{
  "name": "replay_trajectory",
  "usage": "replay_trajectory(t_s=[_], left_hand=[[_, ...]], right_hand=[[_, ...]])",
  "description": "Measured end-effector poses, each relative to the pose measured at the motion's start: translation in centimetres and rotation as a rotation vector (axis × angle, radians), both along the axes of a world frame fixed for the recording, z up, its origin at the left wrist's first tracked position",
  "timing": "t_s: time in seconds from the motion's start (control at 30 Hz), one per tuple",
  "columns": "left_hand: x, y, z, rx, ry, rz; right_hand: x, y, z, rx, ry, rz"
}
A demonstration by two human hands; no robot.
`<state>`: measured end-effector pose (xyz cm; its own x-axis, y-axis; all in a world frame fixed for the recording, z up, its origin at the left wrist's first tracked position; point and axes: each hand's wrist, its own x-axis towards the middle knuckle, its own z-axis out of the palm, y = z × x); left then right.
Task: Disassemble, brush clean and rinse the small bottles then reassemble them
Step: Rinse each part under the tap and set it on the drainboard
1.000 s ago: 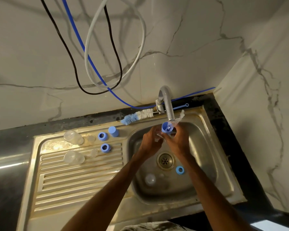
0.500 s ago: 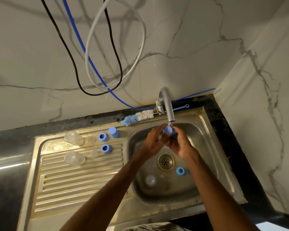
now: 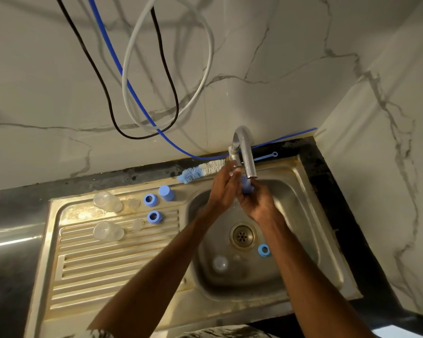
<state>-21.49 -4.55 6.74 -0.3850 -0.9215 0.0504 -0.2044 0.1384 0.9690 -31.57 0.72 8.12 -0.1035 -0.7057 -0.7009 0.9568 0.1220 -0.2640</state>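
My right hand (image 3: 258,203) grips a small blue bottle part (image 3: 247,186) right under the tap spout (image 3: 249,164), over the sink basin (image 3: 300,215). My left hand (image 3: 221,189) lies against it, fingers reaching up to the tap's handle (image 3: 232,154); whether they grip it is unclear. On the drainboard (image 3: 108,269) lie two clear bottles (image 3: 108,201) (image 3: 108,231), two small clear pieces (image 3: 133,203), a blue cap (image 3: 166,192) and two blue rings (image 3: 150,200) (image 3: 154,217). In the basin lie a blue ring (image 3: 263,250) and a clear piece (image 3: 220,263).
A blue-and-white bottle brush (image 3: 200,170) lies along the back rim behind the sink, left of the tap. Black, white and blue cables (image 3: 132,98) hang down the marble wall. The drain (image 3: 242,236) sits mid-basin. A marble wall closes the right side.
Both hands have risen and shifted left under the spout. The left fingers went up to the tap handle. The clear piece seen by the spout a second ago is out of sight.
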Motion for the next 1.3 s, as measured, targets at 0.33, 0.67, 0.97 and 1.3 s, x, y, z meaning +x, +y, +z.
replay_trajectory(t_s=[0.33, 0.67, 0.97, 1.3], left_hand=[[-3.1, -2.8, -1.1, 0.158, -0.274, 0.11], [-3.4, -3.4, -2.6, 0.235, -0.208, 0.056], [-0.7, -2.2, -2.6, 0.238, -0.189, -0.086], [10.6, 6.1, -3.8, 0.185, -0.243, 0.236]], right_hand=[[-1.3, -0.1, -0.2, 0.054, 0.032, 0.011], [-2.3, 0.1, -1.2, 0.093, 0.14, 0.105], [-1.1, 1.8, -1.5, 0.304, 1.002, 0.517], [-0.6, 2.7, 1.7, -0.028, 0.86, 0.934]])
